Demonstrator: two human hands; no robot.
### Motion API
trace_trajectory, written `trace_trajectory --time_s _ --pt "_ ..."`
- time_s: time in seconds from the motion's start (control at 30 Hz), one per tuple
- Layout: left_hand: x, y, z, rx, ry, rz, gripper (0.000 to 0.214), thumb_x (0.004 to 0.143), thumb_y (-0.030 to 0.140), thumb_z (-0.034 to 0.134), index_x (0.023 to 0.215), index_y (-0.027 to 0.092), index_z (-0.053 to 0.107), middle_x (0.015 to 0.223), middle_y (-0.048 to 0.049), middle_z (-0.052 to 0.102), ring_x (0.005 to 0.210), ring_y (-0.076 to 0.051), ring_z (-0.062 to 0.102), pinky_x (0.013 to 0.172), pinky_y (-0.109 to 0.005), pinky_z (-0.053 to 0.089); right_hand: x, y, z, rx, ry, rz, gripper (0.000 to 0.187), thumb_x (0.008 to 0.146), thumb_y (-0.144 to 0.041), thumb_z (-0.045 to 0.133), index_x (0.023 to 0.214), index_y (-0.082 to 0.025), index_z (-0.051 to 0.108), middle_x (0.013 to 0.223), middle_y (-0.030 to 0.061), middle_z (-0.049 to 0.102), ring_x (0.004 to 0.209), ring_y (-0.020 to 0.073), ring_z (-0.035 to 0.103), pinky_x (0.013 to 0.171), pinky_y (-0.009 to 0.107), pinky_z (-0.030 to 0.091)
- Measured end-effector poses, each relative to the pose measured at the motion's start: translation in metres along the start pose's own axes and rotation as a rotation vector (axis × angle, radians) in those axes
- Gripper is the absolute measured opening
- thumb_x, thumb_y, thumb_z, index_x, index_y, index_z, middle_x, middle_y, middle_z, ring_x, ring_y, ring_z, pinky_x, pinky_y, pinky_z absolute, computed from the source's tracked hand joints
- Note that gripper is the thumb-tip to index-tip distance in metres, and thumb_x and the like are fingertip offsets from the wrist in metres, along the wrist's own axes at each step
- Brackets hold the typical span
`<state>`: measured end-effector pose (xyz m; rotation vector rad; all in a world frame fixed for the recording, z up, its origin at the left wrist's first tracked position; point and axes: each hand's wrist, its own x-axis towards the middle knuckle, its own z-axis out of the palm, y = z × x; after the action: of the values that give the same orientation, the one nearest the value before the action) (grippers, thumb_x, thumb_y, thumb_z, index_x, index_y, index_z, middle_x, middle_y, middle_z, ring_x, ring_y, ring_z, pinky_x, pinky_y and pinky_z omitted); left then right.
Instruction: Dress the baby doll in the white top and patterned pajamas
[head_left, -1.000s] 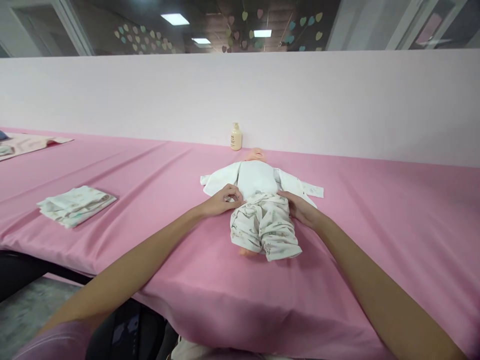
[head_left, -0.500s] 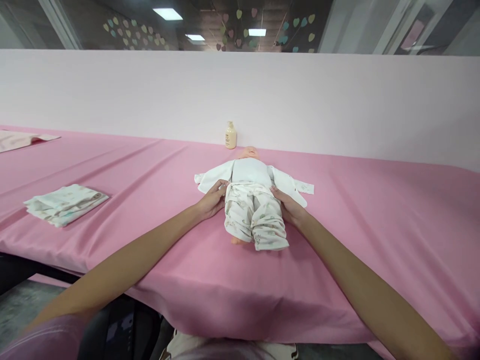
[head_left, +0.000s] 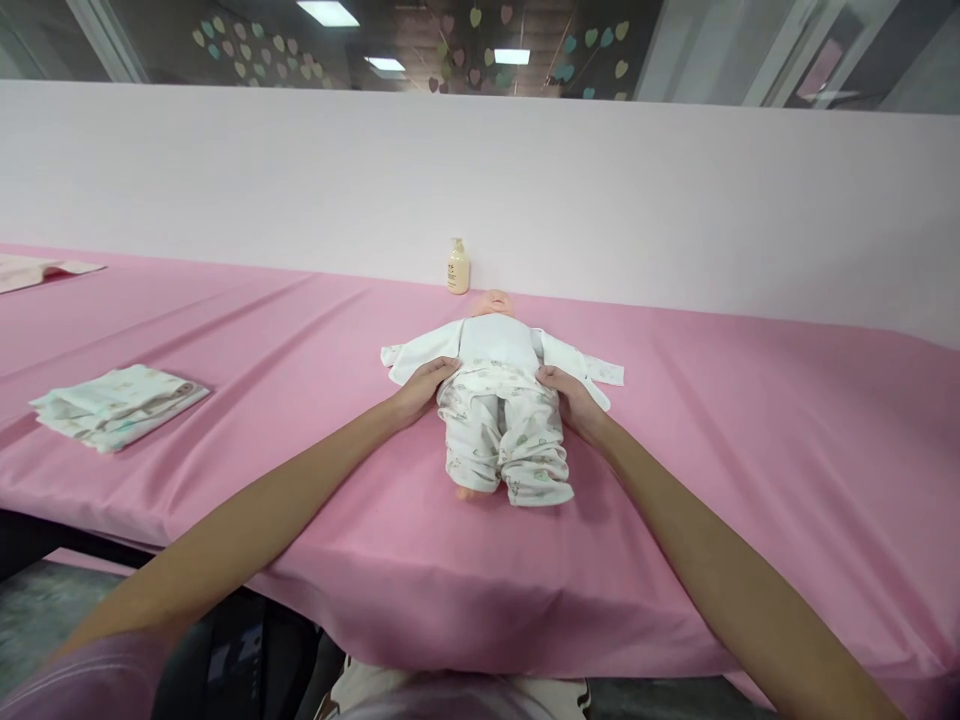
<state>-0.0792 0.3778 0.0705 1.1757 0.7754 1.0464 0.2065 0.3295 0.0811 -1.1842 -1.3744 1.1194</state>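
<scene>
A baby doll (head_left: pixel 496 302) lies on its back on the pink tablecloth (head_left: pixel 300 330), head towards the wall. It wears a white top (head_left: pixel 499 345) and patterned white trousers (head_left: pixel 504 435). My left hand (head_left: pixel 421 385) grips the trousers' waistband at the doll's left side. My right hand (head_left: pixel 571 396) grips the waistband on the other side. Both hands have their fingers curled on the cloth. One bare foot of the doll shows below the left trouser leg.
A folded patterned cloth (head_left: pixel 116 403) lies on the table at the left. A small cream pump bottle (head_left: pixel 458 269) stands against the pale partition wall behind the doll. Another pale cloth (head_left: pixel 37 269) lies at the far left edge.
Both hands have slid the trousers' waistband up the doll's body towards its chest. The view has shifted slightly, so the doll sits a bit further left.
</scene>
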Motion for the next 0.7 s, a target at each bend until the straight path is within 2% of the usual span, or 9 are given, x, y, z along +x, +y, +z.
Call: trace_trajectory --time_s 0.07,0.17,0.23,0.3,0.37,0.43,0.53,0.6,0.7 --pt "-0.003 0.013 0.0 0.153 -0.046 0.004 0.049 0.08 0.062 0.086 0.087 0.017 0.067 0.077 -0.0011 0.06 0.066 -0.015 0.054 0.061 -0.029 0.042 -0.001 -0.007 -0.005 -0.027 0.007 0.008 0.043 0.079 -0.063 0.077 0.09 -0.023 0.063 0.081 -0.0002 0.062 0.072 0.0173 0.053 0.068 0.032 0.043" --pt "-0.005 0.034 0.001 0.452 -0.148 0.055 0.046 0.083 0.062 0.084 0.088 0.019 0.069 0.072 0.0001 0.055 0.061 -0.015 0.05 0.057 -0.029 0.038 0.002 -0.024 -0.01 -0.277 0.012 -0.054 0.041 0.085 -0.063 0.074 0.089 -0.023 0.066 0.077 -0.0013 0.06 0.071 0.0164 0.049 0.069 0.031 0.038" --pt "0.0 0.046 0.003 0.584 -0.192 0.13 0.041 0.087 0.06 0.081 0.089 0.021 0.069 0.076 -0.001 0.057 0.067 -0.017 0.055 0.062 -0.031 0.042 0.009 -0.035 -0.013 -0.487 -0.019 -0.089 0.044 0.087 -0.066 0.072 0.087 -0.023 0.067 0.073 -0.0017 0.058 0.069 0.0162 0.048 0.068 0.032 0.036" --pt "0.009 0.054 0.004 0.654 -0.198 0.222 0.038 0.091 0.059 0.076 0.091 0.022 0.068 0.089 -0.0031 0.063 0.08 -0.02 0.06 0.074 -0.033 0.047 0.018 -0.047 -0.016 -0.594 -0.084 -0.083 0.046 0.085 -0.069 0.074 0.087 -0.023 0.069 0.071 -0.0014 0.058 0.068 0.0162 0.048 0.066 0.032 0.036" --pt "0.022 0.057 0.004 0.688 -0.194 0.29 0.036 0.094 0.058 0.073 0.093 0.022 0.068 0.105 -0.005 0.066 0.096 -0.022 0.061 0.088 -0.035 0.047 0.028 -0.057 -0.019 -0.592 -0.146 -0.068 0.048 0.083 -0.071 0.076 0.091 -0.023 0.072 0.073 -0.0007 0.06 0.068 0.0164 0.05 0.066 0.032 0.037" --pt "0.033 0.058 0.003 0.687 -0.201 0.305 0.036 0.096 0.058 0.07 0.096 0.022 0.067 0.115 -0.006 0.066 0.105 -0.024 0.06 0.095 -0.036 0.046 0.038 -0.065 -0.02 -0.526 -0.21 -0.049 0.051 0.082 -0.071 0.077 0.097 -0.023 0.075 0.077 0.0004 0.063 0.072 0.0172 0.053 0.068 0.032 0.04" --pt "0.045 0.054 0.0 0.663 -0.192 0.242 0.037 0.097 0.06 0.067 0.099 0.022 0.065 0.113 -0.0051 0.065 0.106 -0.024 0.058 0.094 -0.036 0.044 0.053 -0.069 -0.021 -0.418 -0.314 -0.01 0.051 0.082 -0.069 0.079 0.104 -0.022 0.077 0.094 0.0033 0.071 0.086 0.0203 0.062 0.078 0.033 0.047" --pt "0.049 0.046 -0.002 0.625 -0.154 0.184 0.04 0.097 0.061 0.068 0.094 0.022 0.061 0.101 -0.0028 0.063 0.095 -0.021 0.057 0.088 -0.034 0.043 0.062 -0.063 -0.021 -0.384 -0.279 0.034 0.049 0.081 -0.068 0.081 0.101 -0.023 0.076 0.097 0.0027 0.072 0.09 0.0209 0.064 0.083 0.034 0.048" --pt "0.05 0.03 -0.005 0.452 -0.078 0.04 0.048 0.092 0.064 0.073 0.084 0.022 0.051 0.082 0.0014 0.053 0.077 -0.017 0.05 0.073 -0.031 0.04 0.069 -0.043 -0.018 -0.339 -0.097 0.167 0.051 0.079 -0.072 0.081 0.085 -0.023 0.069 0.088 0.0021 0.071 0.086 0.0217 0.063 0.082 0.034 0.049"
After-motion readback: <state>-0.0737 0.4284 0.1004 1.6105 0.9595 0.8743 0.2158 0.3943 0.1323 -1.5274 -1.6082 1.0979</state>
